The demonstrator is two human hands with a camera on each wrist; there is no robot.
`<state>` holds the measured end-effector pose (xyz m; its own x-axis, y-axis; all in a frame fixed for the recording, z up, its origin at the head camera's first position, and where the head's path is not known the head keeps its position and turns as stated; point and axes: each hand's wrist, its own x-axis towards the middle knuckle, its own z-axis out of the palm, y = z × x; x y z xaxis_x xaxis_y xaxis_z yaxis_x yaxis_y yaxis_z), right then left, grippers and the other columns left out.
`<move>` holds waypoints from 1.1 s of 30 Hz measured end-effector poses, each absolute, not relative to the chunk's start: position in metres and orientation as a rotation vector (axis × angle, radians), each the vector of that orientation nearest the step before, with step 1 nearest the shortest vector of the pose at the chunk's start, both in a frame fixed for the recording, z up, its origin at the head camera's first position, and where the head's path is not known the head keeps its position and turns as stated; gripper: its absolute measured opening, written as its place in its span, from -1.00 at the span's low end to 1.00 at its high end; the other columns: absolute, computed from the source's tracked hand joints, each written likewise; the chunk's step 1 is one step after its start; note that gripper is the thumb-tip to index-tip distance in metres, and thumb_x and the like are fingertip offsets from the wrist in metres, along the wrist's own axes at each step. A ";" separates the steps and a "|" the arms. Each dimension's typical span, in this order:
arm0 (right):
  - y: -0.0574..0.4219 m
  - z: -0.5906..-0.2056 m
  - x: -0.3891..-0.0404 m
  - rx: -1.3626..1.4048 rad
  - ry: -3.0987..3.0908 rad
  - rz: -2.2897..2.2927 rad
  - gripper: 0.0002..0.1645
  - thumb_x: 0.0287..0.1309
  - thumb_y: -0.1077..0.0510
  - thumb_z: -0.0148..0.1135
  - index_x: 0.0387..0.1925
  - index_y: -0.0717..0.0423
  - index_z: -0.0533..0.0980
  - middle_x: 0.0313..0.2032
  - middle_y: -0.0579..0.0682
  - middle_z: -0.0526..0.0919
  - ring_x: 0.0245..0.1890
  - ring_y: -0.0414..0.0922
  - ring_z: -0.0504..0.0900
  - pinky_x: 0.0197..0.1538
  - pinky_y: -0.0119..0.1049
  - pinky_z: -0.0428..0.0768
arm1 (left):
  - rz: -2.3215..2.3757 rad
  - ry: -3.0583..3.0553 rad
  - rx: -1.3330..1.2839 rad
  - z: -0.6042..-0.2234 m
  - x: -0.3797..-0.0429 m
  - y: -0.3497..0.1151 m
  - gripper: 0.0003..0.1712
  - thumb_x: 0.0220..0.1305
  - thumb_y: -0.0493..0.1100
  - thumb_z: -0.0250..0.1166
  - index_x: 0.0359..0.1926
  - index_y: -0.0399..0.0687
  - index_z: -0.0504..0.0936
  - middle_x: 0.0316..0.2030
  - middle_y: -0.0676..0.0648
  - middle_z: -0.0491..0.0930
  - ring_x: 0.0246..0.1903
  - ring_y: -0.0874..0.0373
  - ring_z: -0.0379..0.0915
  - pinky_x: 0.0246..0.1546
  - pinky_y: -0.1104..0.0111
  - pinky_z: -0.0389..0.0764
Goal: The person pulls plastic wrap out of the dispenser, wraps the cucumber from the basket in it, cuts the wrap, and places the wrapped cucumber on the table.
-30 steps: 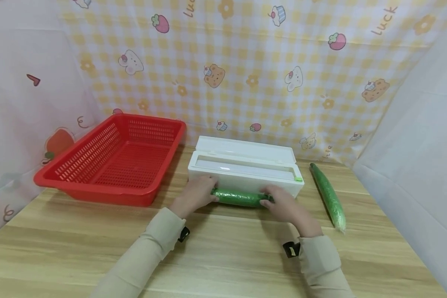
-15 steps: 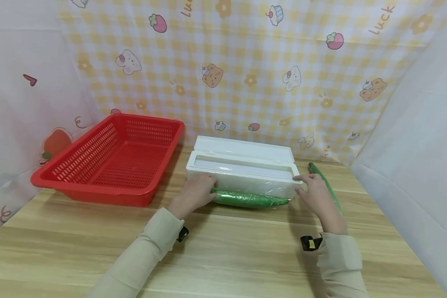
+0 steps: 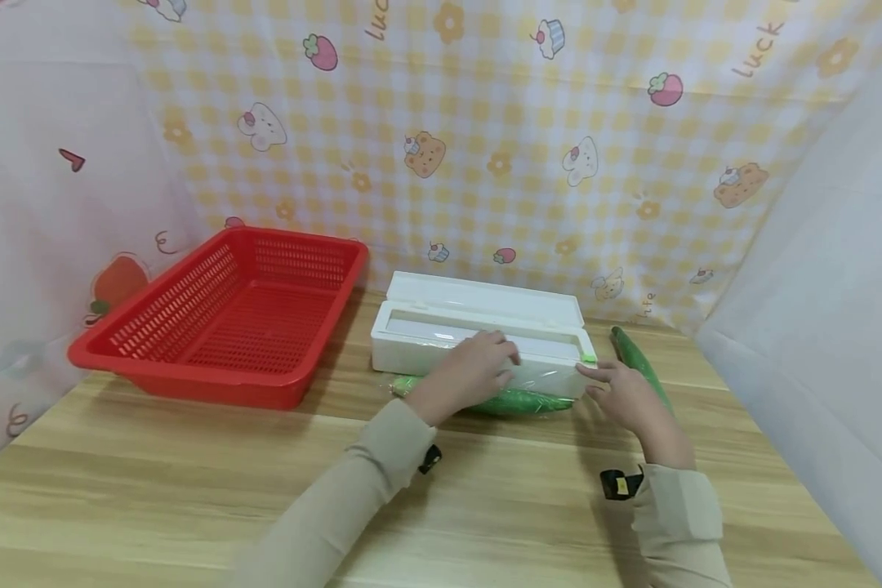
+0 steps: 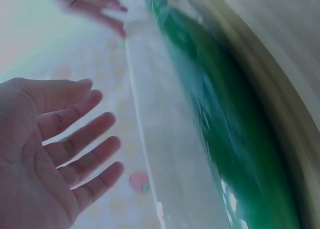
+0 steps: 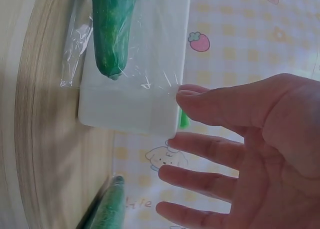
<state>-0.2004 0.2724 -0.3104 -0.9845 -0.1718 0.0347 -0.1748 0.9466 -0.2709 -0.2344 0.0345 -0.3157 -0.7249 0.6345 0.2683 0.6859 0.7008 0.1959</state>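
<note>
The left hand (image 3: 478,367) has left the cucumber (image 3: 529,402) and moved onto the dispenser (image 3: 441,314), grip released; right hand (image 3: 621,392), released, touches its green slider (image 3: 588,357). Cucumber lies mid-frame, film-covered.

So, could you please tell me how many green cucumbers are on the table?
2. One film-wrapped green cucumber lies against the front of the white plastic wrap dispenser, partly behind the left hand. The other lies right of the dispenser, partly behind the right hand.

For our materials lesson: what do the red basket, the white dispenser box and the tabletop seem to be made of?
Red perforated basket: likely moulded plastic, evenly gridded holes. White dispenser box: smooth, slightly glossy plastic, it seems. Tabletop: wood or wood-look laminate, pale grain lines.
</note>
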 end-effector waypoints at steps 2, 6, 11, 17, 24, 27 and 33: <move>0.273 -0.311 -0.201 0.266 -3.092 0.442 -0.53 0.23 0.20 0.10 0.18 0.16 0.39 0.20 0.40 0.31 0.12 0.39 0.33 0.07 0.20 0.38 | -0.370 -2.722 -1.102 -0.316 -0.237 0.054 -0.69 0.32 -0.09 0.12 0.05 0.01 0.55 0.00 0.02 0.53 -0.01 0.15 0.44 0.02 0.37 0.48; 0.272 -0.312 -0.200 0.253 -3.099 0.442 -0.54 0.23 0.18 0.10 0.17 0.16 0.41 0.20 0.39 0.32 0.11 0.38 0.35 0.06 0.20 0.39 | -0.186 -2.757 -1.110 -0.318 -0.241 0.093 -0.57 0.36 -0.11 0.05 0.24 0.05 0.39 0.16 0.05 0.43 0.08 0.18 0.41 0.08 0.41 0.46; 0.270 -0.312 -0.200 0.258 -3.107 0.398 -0.54 0.23 0.18 0.10 0.15 0.25 0.41 0.21 0.37 0.32 0.09 0.36 0.39 0.05 0.21 0.39 | 0.035 -2.841 -1.050 -0.324 -0.239 0.126 -0.33 0.30 0.02 0.15 0.38 0.24 0.13 0.24 0.16 0.32 0.13 0.22 0.35 0.07 0.39 0.45; 0.269 -0.310 -0.200 0.248 -3.101 0.365 -0.52 0.20 0.18 0.12 0.13 0.33 0.41 0.21 0.32 0.36 0.01 0.32 0.49 -0.01 0.21 0.43 | 0.113 -2.835 -0.901 -0.327 -0.231 0.146 -0.40 0.33 0.08 0.08 0.34 0.47 0.11 0.15 0.24 0.36 0.06 0.24 0.33 -0.02 0.33 0.41; 0.264 -0.307 -0.198 0.198 -3.118 0.332 -0.54 0.22 0.16 0.10 0.12 0.28 0.44 0.20 0.34 0.36 -0.02 0.32 0.50 -0.05 0.34 0.37 | 0.122 -2.866 -0.813 -0.323 -0.229 0.154 -0.44 0.35 0.01 0.05 0.31 0.59 0.16 0.22 0.23 0.28 0.08 0.23 0.29 0.04 0.26 0.39; 0.262 -0.305 -0.198 0.188 -3.119 0.320 -0.55 0.22 0.16 0.10 0.11 0.26 0.45 0.20 0.31 0.38 -0.03 0.31 0.51 -0.05 0.37 0.34 | 0.162 -2.867 -0.796 -0.324 -0.231 0.155 -0.43 0.34 0.04 0.05 0.31 0.61 0.15 0.19 0.23 0.29 0.03 0.26 0.29 -0.02 0.30 0.40; 0.261 -0.305 -0.198 0.149 -3.125 0.300 -0.57 0.24 0.18 0.07 0.12 0.24 0.45 0.23 0.25 0.36 -0.09 0.26 0.56 -0.04 0.38 0.33 | 0.173 -2.853 -0.793 -0.327 -0.233 0.158 -0.49 0.37 0.05 0.02 0.30 0.55 0.20 0.13 0.22 0.33 0.02 0.26 0.31 -0.07 0.33 0.43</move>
<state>-0.1975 0.2611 -0.3053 -0.9955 -0.0945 0.0081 -0.0943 0.9772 -0.1902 -0.2332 0.1577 -0.3267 -0.8429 0.5203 0.1372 0.4999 0.8516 -0.1579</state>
